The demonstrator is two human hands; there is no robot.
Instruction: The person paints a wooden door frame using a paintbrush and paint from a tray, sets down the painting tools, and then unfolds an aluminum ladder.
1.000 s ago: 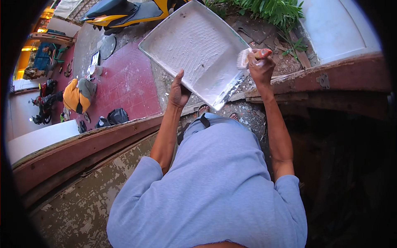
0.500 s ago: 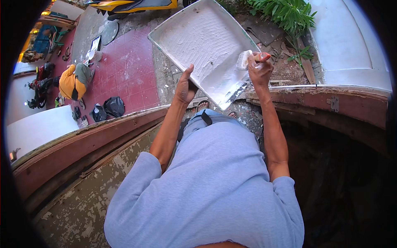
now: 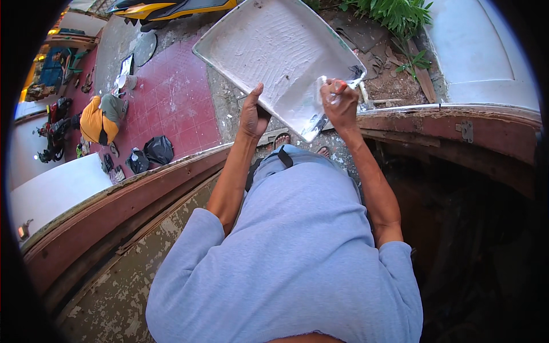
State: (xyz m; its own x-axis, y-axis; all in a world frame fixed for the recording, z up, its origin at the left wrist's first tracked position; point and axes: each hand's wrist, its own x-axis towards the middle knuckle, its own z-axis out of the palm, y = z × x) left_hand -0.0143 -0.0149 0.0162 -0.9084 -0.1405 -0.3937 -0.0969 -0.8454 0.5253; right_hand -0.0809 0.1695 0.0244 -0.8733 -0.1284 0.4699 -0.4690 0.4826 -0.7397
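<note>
A large paint tray [image 3: 274, 54], coated with white paint and ridged across its floor, is held out tilted in front of me. My left hand [image 3: 253, 114] grips its near left edge, thumb on the rim and fingers hidden underneath. In my right hand [image 3: 341, 104] is a paintbrush [image 3: 322, 88] with a red-tipped handle, closed in the fingers. Its white-coated bristles lie against the tray's paint near the lower right side. Dark bare patches show through the paint at the nearest corner and at the right corner.
To the left, a person in an orange top [image 3: 97, 121] bends over red tiles [image 3: 177, 86] near a white bucket [image 3: 128, 82]. Black bags [image 3: 158, 150] lie closer. A worn wooden ledge [image 3: 417, 123] crosses on both sides of me. Green plants [image 3: 394, 20] grow at far right.
My right hand and the brush have moved left and slightly down, into the tray. The tray has shifted a little left and nearer, and its right corner now shows.
</note>
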